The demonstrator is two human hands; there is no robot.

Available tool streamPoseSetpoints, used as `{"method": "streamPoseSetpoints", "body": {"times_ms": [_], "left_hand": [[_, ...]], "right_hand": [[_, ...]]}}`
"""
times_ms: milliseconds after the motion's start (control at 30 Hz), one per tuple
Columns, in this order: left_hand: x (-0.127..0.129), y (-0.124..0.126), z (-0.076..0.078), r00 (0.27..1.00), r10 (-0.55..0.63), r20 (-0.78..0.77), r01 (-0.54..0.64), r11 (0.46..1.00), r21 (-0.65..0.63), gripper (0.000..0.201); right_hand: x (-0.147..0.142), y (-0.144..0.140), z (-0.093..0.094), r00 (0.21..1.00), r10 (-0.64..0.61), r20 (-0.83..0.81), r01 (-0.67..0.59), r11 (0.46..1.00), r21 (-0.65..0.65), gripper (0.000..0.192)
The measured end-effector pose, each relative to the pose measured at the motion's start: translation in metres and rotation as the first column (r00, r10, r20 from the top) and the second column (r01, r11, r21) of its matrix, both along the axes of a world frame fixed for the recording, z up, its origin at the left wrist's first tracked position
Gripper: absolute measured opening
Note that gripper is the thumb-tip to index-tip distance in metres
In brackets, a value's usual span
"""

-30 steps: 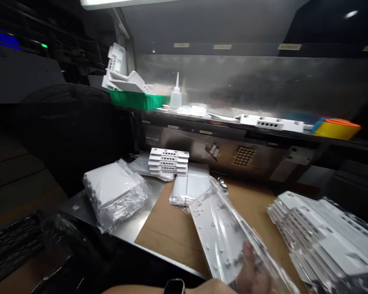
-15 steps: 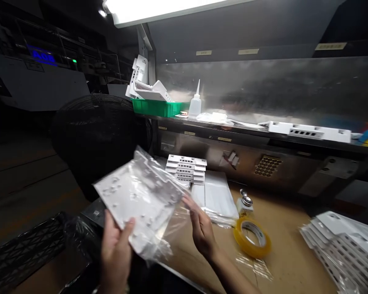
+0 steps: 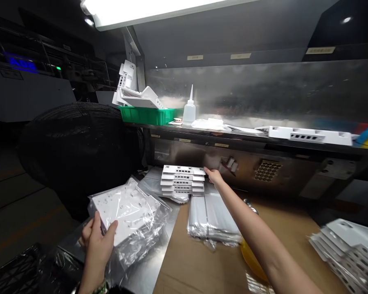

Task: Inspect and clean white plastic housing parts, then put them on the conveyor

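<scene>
Bagged plate pile (image 3: pixel 127 216) is sitting at bench's L edge; L hand (image 3: pixel 98 241) is gripping its near corner, fingers closed on top bag. Slick bags could be sliding off. R hand (image 3: pixel 214 175) is touching the stack of white parts (image 3: pixel 183 181), fingers loosely open, holding nothing; a nudge could be toppling it.

Head camera looks forward and down across the workbench (image 3: pixel 178 265).

Bare forearms, no sleeves; greenish band at left wrist (image 3: pixel 100 288).
</scene>
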State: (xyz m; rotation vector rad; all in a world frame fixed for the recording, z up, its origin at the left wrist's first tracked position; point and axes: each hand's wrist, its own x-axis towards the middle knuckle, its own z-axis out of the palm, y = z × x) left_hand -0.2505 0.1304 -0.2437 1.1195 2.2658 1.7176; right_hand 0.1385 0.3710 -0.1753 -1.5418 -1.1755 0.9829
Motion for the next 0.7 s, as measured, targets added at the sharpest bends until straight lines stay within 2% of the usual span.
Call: {"method": "streamPoseSetpoints", "body": {"times_ms": [67,133,200,333,467,533,567,600,633,667,700], "left_hand": [[0.003,0.000,-0.001,0.999,0.037,0.007,-0.037,0.998,-0.048,0.087],[0.011,-0.007,0.004,0.990,-0.056,0.132,0.061,0.998,-0.031,0.080],[0.020,-0.016,0.012,0.977,-0.111,0.183,0.115,0.993,-0.010,0.074],[0.045,-0.032,0.028,0.999,-0.033,-0.001,0.033,0.999,0.042,0.071],[0.089,-0.044,0.042,0.981,-0.062,-0.185,0.096,0.978,0.185,0.062],[0.116,-0.052,0.049,0.983,-0.100,-0.152,0.147,0.928,0.341,0.055],[0.129,-0.056,0.052,0.983,-0.174,-0.059,0.183,0.895,0.407,0.052],[0.140,-0.060,0.055,0.954,-0.290,0.073,0.227,0.861,0.456,0.051],[0.150,-0.062,0.058,0.876,-0.427,0.225,0.276,0.826,0.491,0.052],[0.157,-0.063,0.061,0.744,-0.550,0.380,0.323,0.793,0.517,0.053],[0.162,-0.062,0.064,0.568,-0.639,0.519,0.363,0.760,0.538,0.056]], "right_hand": [[-0.001,0.006,-0.002,0.998,0.022,-0.066,-0.025,0.999,-0.035,0.034],[-0.002,0.010,-0.002,0.990,0.039,-0.137,-0.044,0.998,-0.040,0.034],[-0.002,0.012,0.000,0.976,0.051,-0.212,-0.057,0.998,-0.019,0.034],[-0.006,0.012,0.011,0.929,0.077,-0.361,-0.054,0.996,0.072,0.031],[-0.013,-0.005,0.023,0.872,0.081,-0.483,0.013,0.982,0.189,0.022],[-0.012,-0.024,0.029,0.841,0.093,-0.533,0.049,0.968,0.247,0.021],[-0.010,-0.036,0.032,0.826,0.106,-0.553,0.059,0.961,0.271,0.023],[-0.006,-0.051,0.034,0.813,0.121,-0.570,0.062,0.954,0.292,0.025],[-0.001,-0.069,0.035,0.801,0.139,-0.582,0.059,0.949,0.309,0.028],[0.006,-0.090,0.036,0.792,0.156,-0.590,0.053,0.945,0.322,0.031],[0.013,-0.113,0.036,0.787,0.169,-0.593,0.047,0.942,0.332,0.034]]}}
